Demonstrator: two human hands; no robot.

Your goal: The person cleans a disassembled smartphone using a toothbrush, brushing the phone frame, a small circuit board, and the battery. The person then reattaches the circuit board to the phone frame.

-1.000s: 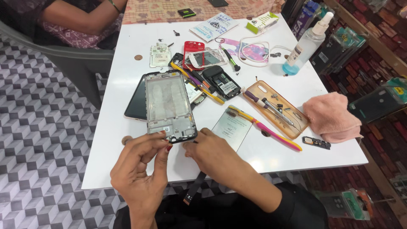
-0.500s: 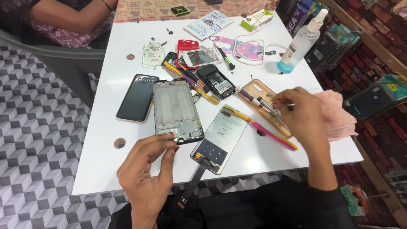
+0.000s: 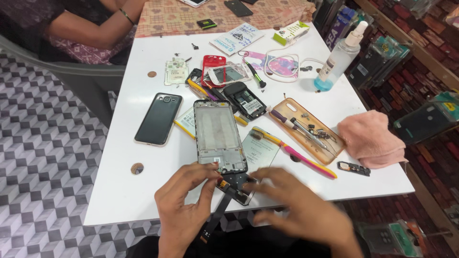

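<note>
A bare grey phone frame [image 3: 217,136] lies lengthwise on the white table [image 3: 119,196] in front of me. My left hand [image 3: 184,208] pinches its near edge between thumb and forefinger. Just below the frame sits a small dark panel [image 3: 237,186], and a black ribbon cable [image 3: 215,220] hangs from it over the table edge. My right hand [image 3: 301,212], blurred, has its fingertips on the right side of that panel.
A black phone [image 3: 158,118] lies face down at the left. To the right are a yellow-pink toothbrush [image 3: 292,152], a brown case [image 3: 330,145] holding screws and a screwdriver, a pink cloth [image 3: 373,138] and a spray bottle [image 3: 339,55]. Phone parts lie further back. Another person [image 3: 86,28] sits far left.
My right hand has come back from the brown case to the dark panel near the table edge. The panel now lies below the frame. My left hand stays at the frame's near end.
</note>
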